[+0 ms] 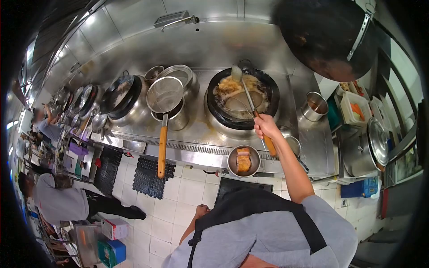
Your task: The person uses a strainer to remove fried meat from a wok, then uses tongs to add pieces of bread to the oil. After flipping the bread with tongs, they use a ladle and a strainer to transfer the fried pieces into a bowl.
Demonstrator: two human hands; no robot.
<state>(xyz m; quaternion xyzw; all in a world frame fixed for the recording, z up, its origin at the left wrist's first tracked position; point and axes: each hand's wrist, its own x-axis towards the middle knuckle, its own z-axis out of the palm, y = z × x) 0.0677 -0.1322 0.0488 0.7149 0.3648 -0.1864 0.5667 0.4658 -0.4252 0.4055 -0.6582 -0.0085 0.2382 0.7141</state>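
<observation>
My right hand point(265, 126) grips the wooden handle of a long metal ladle point(247, 94). The ladle's bowl rests at the far rim of a black wok point(272, 99) that holds hot oil and golden fried food. In front of the wok, at the counter's near edge, a small steel bowl point(232, 166) holds a few fried pieces. My left hand point(201, 210) hangs low beside my dark apron, fingers curled into a fist with nothing visible in it.
A mesh strainer with a wooden handle point(162, 147) lies across a steel pot point(176, 119) left of the wok. More woks and pots line the stove to the left. A large black wok point(326, 35) hangs upper right. Two people work at the far left.
</observation>
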